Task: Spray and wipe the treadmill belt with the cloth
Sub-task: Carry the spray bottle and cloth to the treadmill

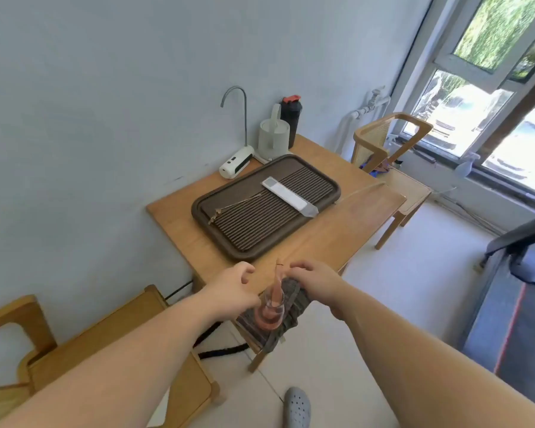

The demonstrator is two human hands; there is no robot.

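A clear spray bottle (271, 310) with pinkish liquid stands on a dark grey-brown cloth (294, 313) at the near corner of the wooden table (346, 230). My left hand (232, 285) hovers just left of the bottle's neck, fingers loosely spread, holding nothing. My right hand (315, 282) lies on the cloth to the right of the bottle, its fingers curled over the cloth's far end. The treadmill (513, 329), with a dark belt and a red stripe, sits on the floor at the right edge.
A dark ribbed tea tray (210, 208) holds a white strip and thin tools. A kettle (272, 137), black bottle (291, 118) and water dispenser (237, 162) stand by the wall. Wooden chairs are at the far right (383, 140) and near left (112, 344). A grey shoe (297, 407) is below.
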